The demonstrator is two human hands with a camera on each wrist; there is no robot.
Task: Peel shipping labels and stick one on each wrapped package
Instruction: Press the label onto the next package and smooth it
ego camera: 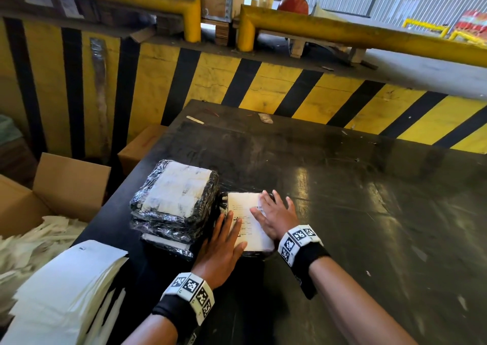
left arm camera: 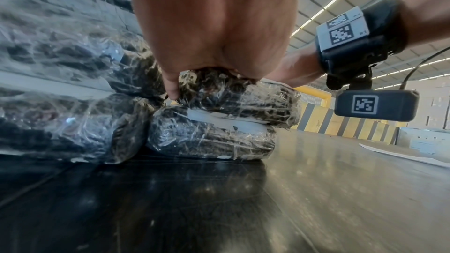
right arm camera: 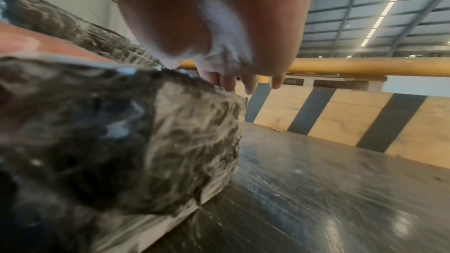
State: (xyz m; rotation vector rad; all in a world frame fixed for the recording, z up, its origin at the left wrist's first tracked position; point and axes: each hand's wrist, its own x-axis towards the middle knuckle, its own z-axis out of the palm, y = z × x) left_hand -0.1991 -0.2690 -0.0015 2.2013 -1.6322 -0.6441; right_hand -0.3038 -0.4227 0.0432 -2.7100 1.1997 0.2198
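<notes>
On top of the wrapped package near the front of the dark table, both hands lie flat on a white shipping label. The left hand rests with its fingers straight and together over the label's near left part, fingertips pointing away from the person; the left wrist view shows the thumb hooked down over the package's left edge. The right hand presses the label's right side with fingers spread and straight, some of the fingertips reaching past the package's far edge. Neither hand grasps anything; both only press down.

This package, dark and bound in clear film, sits on a second wrapped package, as the left wrist view shows. The label covers most of its upper face and carries a barcode just beside the right hand's thumb.

Touching the package's left side stands a taller stack of wrapped packages, the top one bearing a white label under film. Left of that stack, at the table's near corner, lies a thick pile of white label sheets. Beyond the table's left edge stands an open cardboard box with loose white strips of paper in it. Behind the table runs a yellow and black striped wall with a yellow rail above it.
</notes>
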